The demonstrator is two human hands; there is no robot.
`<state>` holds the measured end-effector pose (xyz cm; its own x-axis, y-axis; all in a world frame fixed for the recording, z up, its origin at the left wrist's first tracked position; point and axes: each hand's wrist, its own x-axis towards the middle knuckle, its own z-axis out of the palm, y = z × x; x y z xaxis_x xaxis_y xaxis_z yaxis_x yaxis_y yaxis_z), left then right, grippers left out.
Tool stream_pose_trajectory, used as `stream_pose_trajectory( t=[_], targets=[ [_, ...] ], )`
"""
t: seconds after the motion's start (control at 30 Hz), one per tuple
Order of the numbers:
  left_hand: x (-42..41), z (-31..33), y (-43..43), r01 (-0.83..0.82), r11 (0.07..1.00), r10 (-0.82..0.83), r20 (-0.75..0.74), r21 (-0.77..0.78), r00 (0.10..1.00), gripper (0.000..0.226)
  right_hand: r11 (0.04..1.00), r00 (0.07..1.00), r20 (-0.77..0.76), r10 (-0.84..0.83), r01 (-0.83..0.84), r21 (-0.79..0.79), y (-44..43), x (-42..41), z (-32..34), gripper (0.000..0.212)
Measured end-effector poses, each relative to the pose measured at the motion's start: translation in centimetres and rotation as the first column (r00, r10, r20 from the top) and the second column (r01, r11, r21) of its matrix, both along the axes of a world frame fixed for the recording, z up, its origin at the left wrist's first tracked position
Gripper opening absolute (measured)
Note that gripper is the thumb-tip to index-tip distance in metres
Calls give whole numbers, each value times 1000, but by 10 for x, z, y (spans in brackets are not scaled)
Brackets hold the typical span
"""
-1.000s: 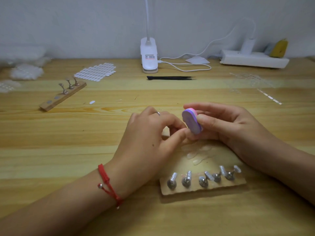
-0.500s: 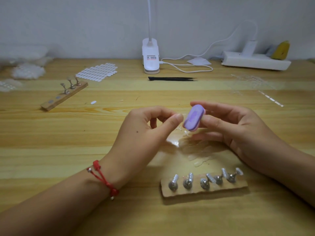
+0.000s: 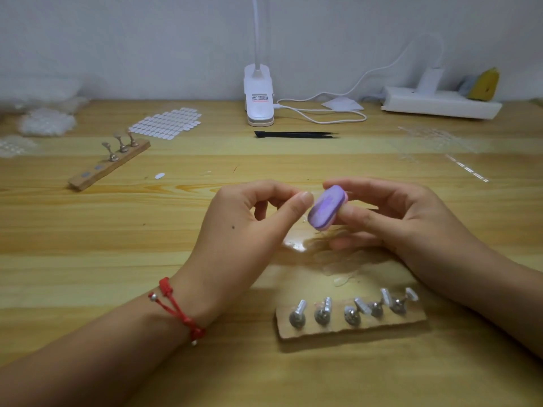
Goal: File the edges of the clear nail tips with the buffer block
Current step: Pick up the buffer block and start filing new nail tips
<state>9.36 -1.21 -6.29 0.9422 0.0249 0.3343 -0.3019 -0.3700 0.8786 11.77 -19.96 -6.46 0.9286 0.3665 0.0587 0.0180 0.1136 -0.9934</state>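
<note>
Far left on the table (image 3: 88, 245), blurred heaps of clear plastic pieces. Just right of them, a far wooden stand (image 3: 108, 165) with three metal holders, and beyond it a sheet of white ovals (image 3: 167, 123).

Nearer, a forearm with a red cord bracelet (image 3: 176, 306), angled in toward the centre. At its end the left hand (image 3: 249, 227), above the table, thumb and forefinger pressed tip to tip, remaining fingers (image 3: 282, 188) curled behind. Shaped as for pinching a clear nail tip, yet nothing made out between them; cannot tell whether holding anything. Far beyond, a lamp base (image 3: 258, 98) and black tweezers (image 3: 293, 134).

Immediately right of that pinch, touching it or nearly so, the buffer block (image 3: 326, 208). Purple face turned toward the left hand. Long axis steep, upper end leaning far and right, lower end near and left. Gripped from the right by the right hand (image 3: 411, 224), thumb on the near side, forefinger over the top. Block therefore right of the left fingers and level with them, carried wholly by the right hand. Likely next: a stroke along that long axis across whatever edge sits in the pinch.

Beneath the hands, loose clear nail tips (image 3: 340, 279) on a clear wrapper. Nearer, a second wooden stand (image 3: 349, 324) with five holders. Far right, a power strip (image 3: 440, 105).
</note>
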Motion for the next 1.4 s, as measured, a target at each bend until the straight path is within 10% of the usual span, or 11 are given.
stream_pose_trajectory(
  t=[1.4],
  targets=[
    [-1,-3,-1,109,984,-111,5,143,994,15,996,997,-6,74,-74,-46,1,-3,3,32]
  ],
)
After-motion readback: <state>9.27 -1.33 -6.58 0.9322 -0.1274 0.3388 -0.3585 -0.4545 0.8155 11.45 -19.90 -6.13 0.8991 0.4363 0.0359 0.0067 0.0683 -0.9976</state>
